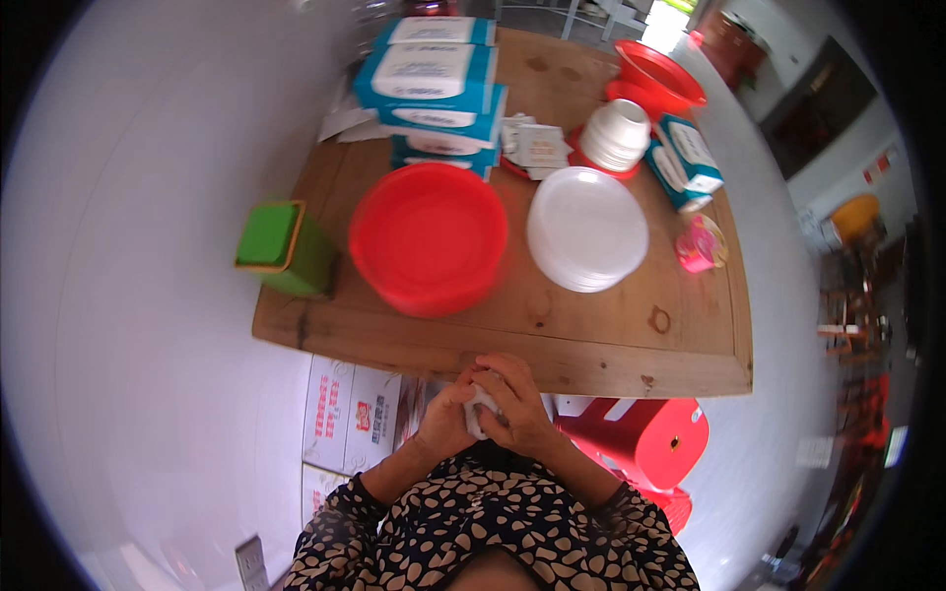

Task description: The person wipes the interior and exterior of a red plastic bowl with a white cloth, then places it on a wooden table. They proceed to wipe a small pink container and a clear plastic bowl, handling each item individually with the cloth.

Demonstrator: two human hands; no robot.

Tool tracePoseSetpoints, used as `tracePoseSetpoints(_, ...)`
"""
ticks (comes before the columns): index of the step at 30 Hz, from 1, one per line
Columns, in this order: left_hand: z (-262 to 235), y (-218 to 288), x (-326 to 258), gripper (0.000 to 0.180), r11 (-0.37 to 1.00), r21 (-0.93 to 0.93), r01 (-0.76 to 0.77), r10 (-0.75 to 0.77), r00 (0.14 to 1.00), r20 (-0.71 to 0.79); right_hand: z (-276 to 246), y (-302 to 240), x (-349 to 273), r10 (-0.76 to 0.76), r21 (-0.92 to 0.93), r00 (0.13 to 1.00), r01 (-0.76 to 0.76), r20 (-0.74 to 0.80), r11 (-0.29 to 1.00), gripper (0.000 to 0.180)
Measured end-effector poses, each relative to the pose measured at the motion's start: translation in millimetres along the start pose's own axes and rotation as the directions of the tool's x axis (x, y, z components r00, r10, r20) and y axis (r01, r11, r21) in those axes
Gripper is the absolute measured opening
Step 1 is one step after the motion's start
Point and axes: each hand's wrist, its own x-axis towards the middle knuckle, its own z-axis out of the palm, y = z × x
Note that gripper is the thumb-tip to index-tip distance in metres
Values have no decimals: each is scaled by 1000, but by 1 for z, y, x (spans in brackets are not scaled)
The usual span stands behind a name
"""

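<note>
In front of my body, just below the table's near edge, my left hand (pixel 446 422) and my right hand (pixel 525 414) are together around a small white wad (pixel 480 404) that looks like tissue or cloth. Fingers of both hands curl over it and hide much of it. Beyond them on the wooden table (pixel 552 345) sits a red plastic basin (pixel 429 236). To the right of the basin is a stack of white plates (pixel 588 229). A stack of white bowls (pixel 616 135) stands behind the plates.
Teal-and-white boxes (pixel 434 74) are piled at the back left, beside white packets (pixel 542 148). A green bin (pixel 286 246) stands left; a pink cup (pixel 698 244), more boxes (pixel 685 158) and red basins (pixel 662 74) are right. Red stools (pixel 641 443) and cartons (pixel 350 414) sit below.
</note>
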Motion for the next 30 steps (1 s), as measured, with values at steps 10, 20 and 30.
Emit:
tracePoseSetpoints(10, 25, 15, 21, 40, 694, 720, 5, -40, 999, 33, -65, 49, -24, 274, -520, 859, -485, -432, 703, 41)
tracePoseSetpoints(20, 51, 12, 50, 35, 627, 773, -101, 268, 959, -92, -98, 109, -33, 368, -715, 872, -479, -321, 510, 47)
tracePoseSetpoints(30, 114, 7, 160, 74, 656, 752, -67, 507, 776, -374, -189, 196, -19, 278, -739, 881, -472, -382, 480, 45)
